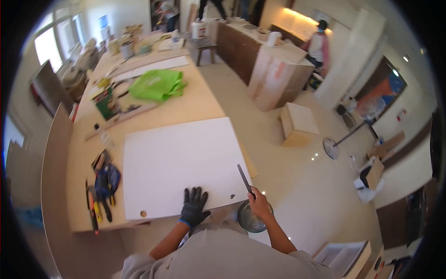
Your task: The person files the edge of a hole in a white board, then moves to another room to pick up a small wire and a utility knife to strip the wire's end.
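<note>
A white panel with two round holes near its front edge lies on the wooden worktable. My left hand, in a dark glove with a blue cuff, rests flat on the panel's front part, fingers spread. Bare, my right hand is closed around the lower end of a file, a dark flat bar that points up and away beside the panel's right edge. One hole is close to the right hand, the other at the front left corner.
Left of the panel lie a blue tool pouch and several hand tools. Farther back is a green bag. A bucket stands below my right hand. Boxes stand on the floor; people are in the background.
</note>
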Demonstrator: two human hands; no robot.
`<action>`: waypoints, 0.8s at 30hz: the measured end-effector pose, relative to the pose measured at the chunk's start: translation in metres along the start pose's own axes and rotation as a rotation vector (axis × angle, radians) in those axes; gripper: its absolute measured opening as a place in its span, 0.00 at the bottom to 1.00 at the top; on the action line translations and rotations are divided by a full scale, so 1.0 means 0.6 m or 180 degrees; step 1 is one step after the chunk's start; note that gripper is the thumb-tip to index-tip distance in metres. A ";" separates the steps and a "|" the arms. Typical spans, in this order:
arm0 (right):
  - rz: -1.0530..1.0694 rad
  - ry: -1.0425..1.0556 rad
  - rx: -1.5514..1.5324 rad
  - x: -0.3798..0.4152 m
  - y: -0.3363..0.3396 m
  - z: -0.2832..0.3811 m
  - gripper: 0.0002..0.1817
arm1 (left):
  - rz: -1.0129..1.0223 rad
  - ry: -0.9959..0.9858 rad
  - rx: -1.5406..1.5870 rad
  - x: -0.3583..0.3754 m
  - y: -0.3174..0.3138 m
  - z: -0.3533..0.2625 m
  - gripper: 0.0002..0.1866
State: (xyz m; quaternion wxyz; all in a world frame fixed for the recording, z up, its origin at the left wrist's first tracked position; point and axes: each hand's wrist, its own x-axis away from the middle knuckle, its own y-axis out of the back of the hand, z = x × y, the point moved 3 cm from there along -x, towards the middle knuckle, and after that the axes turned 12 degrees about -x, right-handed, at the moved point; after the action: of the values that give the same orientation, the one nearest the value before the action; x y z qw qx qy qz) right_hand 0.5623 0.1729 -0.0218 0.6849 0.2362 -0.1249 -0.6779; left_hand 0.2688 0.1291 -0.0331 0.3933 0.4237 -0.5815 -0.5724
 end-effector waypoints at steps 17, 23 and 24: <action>0.0761 -0.0161 0.0135 0.055 -0.044 -0.001 0.20 | -0.0104 -0.0414 -0.0166 -0.045 -0.002 -0.029 0.46; 0.1017 -0.0033 0.0345 -0.009 0.023 0.076 0.25 | -0.0246 -0.0446 0.0371 -0.047 -0.037 -0.010 0.51; 0.1142 -0.0064 0.0701 -0.017 0.036 0.083 0.27 | -0.0289 -0.0417 0.0363 -0.051 -0.031 -0.009 0.50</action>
State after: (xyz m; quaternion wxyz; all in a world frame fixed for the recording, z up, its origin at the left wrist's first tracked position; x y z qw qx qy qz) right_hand 0.5558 0.1744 0.0329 0.7634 0.2768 -0.2452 -0.5296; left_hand 0.2847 0.1567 -0.0507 0.3033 0.4329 -0.6179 -0.5821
